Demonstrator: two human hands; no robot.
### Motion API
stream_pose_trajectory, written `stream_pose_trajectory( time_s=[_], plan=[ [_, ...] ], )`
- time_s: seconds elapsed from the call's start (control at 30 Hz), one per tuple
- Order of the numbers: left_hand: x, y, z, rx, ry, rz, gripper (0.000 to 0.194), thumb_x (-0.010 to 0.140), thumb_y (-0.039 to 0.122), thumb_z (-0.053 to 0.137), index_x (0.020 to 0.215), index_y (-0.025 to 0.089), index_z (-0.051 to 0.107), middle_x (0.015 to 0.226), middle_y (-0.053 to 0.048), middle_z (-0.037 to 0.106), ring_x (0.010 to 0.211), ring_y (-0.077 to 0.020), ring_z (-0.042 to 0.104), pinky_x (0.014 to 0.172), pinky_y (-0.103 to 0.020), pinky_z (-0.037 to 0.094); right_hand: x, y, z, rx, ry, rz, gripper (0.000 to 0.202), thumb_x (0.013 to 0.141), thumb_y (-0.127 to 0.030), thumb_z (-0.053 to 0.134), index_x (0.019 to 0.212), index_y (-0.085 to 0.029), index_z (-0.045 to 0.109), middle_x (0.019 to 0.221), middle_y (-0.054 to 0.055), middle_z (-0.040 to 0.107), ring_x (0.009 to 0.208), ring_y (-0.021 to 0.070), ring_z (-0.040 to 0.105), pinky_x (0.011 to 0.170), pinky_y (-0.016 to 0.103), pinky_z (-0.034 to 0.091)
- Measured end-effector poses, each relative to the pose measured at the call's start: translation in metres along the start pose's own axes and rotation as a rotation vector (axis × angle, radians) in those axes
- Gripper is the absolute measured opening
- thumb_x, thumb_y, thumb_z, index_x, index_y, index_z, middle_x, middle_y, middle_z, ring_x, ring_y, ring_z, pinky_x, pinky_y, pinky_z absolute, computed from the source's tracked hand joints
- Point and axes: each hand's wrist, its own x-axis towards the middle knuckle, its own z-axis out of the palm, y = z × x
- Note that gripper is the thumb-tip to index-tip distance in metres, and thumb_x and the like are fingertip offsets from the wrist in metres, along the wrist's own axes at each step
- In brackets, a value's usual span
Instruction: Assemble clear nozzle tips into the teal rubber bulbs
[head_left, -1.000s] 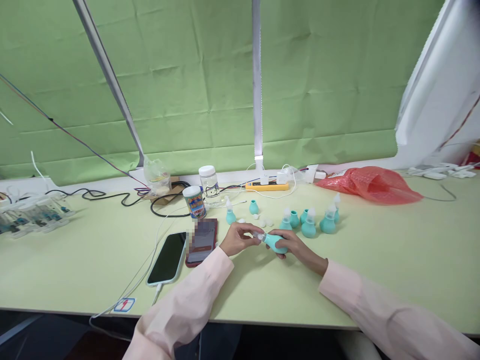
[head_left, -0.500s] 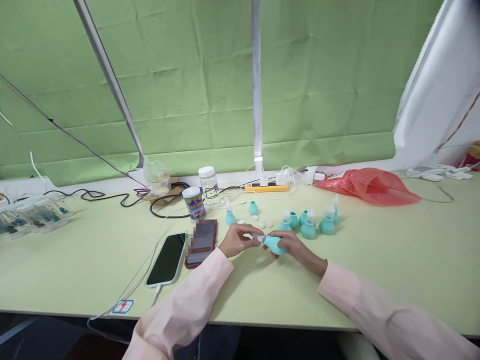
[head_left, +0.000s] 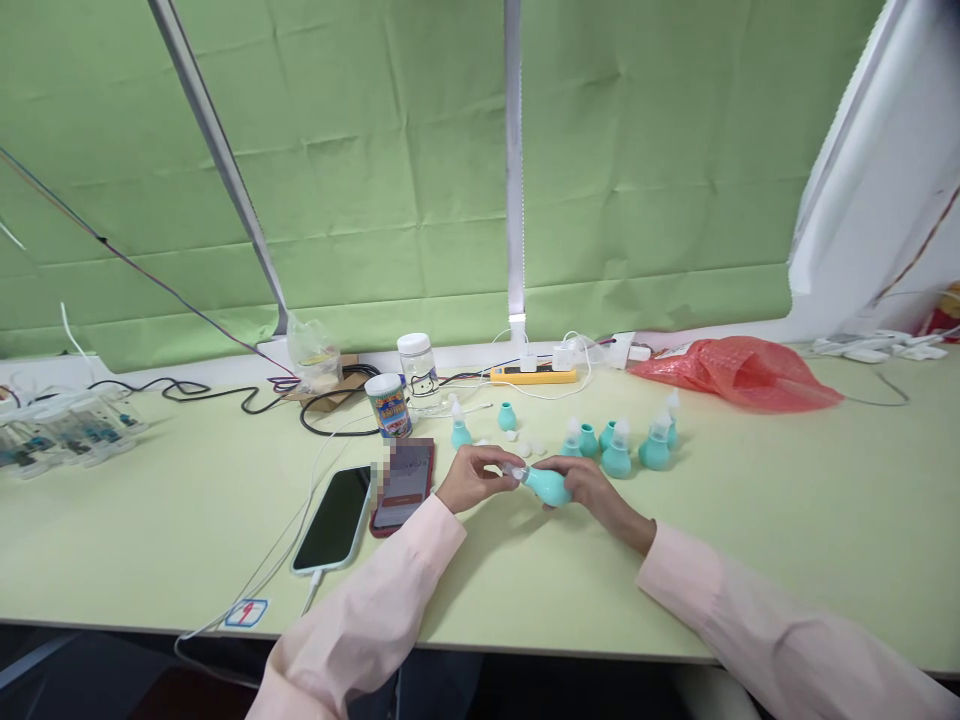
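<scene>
Desk [head_left: 750,560]: bare strip between both hands and front edge. Left hand [head_left: 472,480]: fingers pinched on clear nozzle [head_left: 513,471]. Right hand [head_left: 589,487]: fingers curled round teal bulb [head_left: 549,486].

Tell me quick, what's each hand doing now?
Left hand: closed on the clear tip.
Right hand: closed around the teal bulb.

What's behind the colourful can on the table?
A clear jar stands behind and to the right of the colourful can, which hides the jar's left edge and anything directly behind itself.
</scene>
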Motion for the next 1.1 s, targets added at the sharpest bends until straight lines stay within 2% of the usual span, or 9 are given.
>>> stream_pose_trajectory(
  time_s=[0.07, 0.17, 0.3, 0.43, 0.63, 0.77, 0.87, 1.0, 1.1],
  plan=[
    [0.000, 0.002, 0.000, 0.008, 0.004, -0.002, 0.026, 0.055, 0.023, 0.062, 0.077, 0.010, 0.062, 0.071, -0.005, 0.055, 0.065, -0.0126, 0.050, 0.056, -0.023, 0.045, -0.002, -0.004, 0.001, -0.142, 0.090, -0.104, 0.029, 0.062, -0.018, 0.042, 0.086, -0.018, 0.058, 0.089, 0.005, 0.057, 0.080, 0.0189, 0.052, 0.063, 0.031, 0.045],
    [0.000, 0.003, -0.001, -0.001, 0.037, -0.021, 0.027, 0.054, 0.023, 0.063, 0.078, 0.010, 0.061, 0.071, -0.006, 0.056, 0.065, -0.0126, 0.050, 0.056, -0.023, 0.046, -0.006, -0.008, 0.004, -0.406, 0.137, -0.276, 0.025, 0.064, -0.023, 0.050, 0.088, -0.021, 0.058, 0.094, 0.006, 0.055, 0.085, 0.0196, 0.050, 0.068, 0.032, 0.043],
    [0.001, 0.000, -0.002, -0.025, 0.117, -0.054, 0.029, 0.052, 0.023, 0.064, 0.078, 0.009, 0.061, 0.068, -0.005, 0.056, 0.060, -0.0115, 0.051, 0.053, -0.025, 0.048, -0.007, -0.003, 0.008, -0.762, 0.223, -0.609, 0.024, 0.064, -0.022, 0.055, 0.088, -0.024, 0.059, 0.095, 0.006, 0.054, 0.088, 0.0204, 0.048, 0.076, 0.038, 0.039],
    [0.001, -0.004, -0.003, -0.029, 0.131, -0.057, 0.029, 0.054, 0.024, 0.063, 0.078, 0.008, 0.060, 0.065, -0.005, 0.056, 0.051, -0.0096, 0.051, 0.051, -0.026, 0.048, -0.006, 0.002, 0.007, -0.881, 0.302, -0.786, 0.015, 0.065, -0.018, 0.055, 0.078, -0.024, 0.060, 0.092, 0.006, 0.055, 0.085, 0.0195, 0.048, 0.074, 0.039, 0.039],
    [0.001, -0.002, -0.003, 0.013, 0.154, -0.031, 0.029, 0.054, 0.025, 0.063, 0.077, 0.009, 0.060, 0.066, -0.005, 0.057, 0.058, -0.0115, 0.052, 0.052, -0.024, 0.048, -0.009, -0.003, 0.010, -0.844, 0.287, -0.783, 0.007, 0.066, -0.016, 0.052, 0.066, -0.022, 0.055, 0.083, 0.005, 0.057, 0.080, 0.0181, 0.051, 0.070, 0.036, 0.042],
    [0.001, -0.002, -0.003, 0.034, 0.180, -0.021, 0.028, 0.054, 0.026, 0.063, 0.076, 0.009, 0.060, 0.067, -0.005, 0.056, 0.059, -0.0113, 0.051, 0.050, -0.023, 0.048, -0.010, -0.005, 0.012, -0.783, 0.340, -0.720, 0.012, 0.068, -0.016, 0.049, 0.078, -0.021, 0.052, 0.082, 0.006, 0.058, 0.083, 0.0183, 0.051, 0.072, 0.035, 0.042],
    [0.001, -0.003, -0.002, 0.026, 0.179, -0.020, 0.029, 0.055, 0.027, 0.062, 0.077, 0.009, 0.060, 0.066, -0.005, 0.056, 0.057, -0.0109, 0.052, 0.050, -0.023, 0.049, -0.010, -0.001, 0.010, -0.835, 0.322, -0.717, 0.020, 0.068, -0.018, 0.049, 0.087, -0.021, 0.052, 0.088, 0.006, 0.058, 0.089, 0.0192, 0.050, 0.077, 0.038, 0.040],
    [0.002, -0.004, -0.003, 0.032, 0.205, -0.034, 0.030, 0.054, 0.029, 0.063, 0.076, 0.009, 0.060, 0.065, -0.004, 0.056, 0.054, -0.0101, 0.051, 0.049, -0.023, 0.049, -0.012, 0.004, 0.008, -0.909, 0.265, -0.735, 0.007, 0.068, -0.020, 0.050, 0.067, -0.024, 0.055, 0.070, 0.002, 0.061, 0.076, 0.0181, 0.055, 0.082, 0.043, 0.035],
    [0.002, -0.004, -0.005, 0.014, 0.232, -0.038, 0.031, 0.053, 0.029, 0.063, 0.076, 0.008, 0.060, 0.062, -0.004, 0.055, 0.052, -0.0098, 0.051, 0.048, -0.024, 0.049, -0.015, 0.001, 0.009, -0.897, 0.291, -0.737, 0.008, 0.067, -0.021, 0.051, 0.073, -0.023, 0.056, 0.076, 0.003, 0.060, 0.079, 0.0187, 0.054, 0.081, 0.042, 0.037]
  ],
)
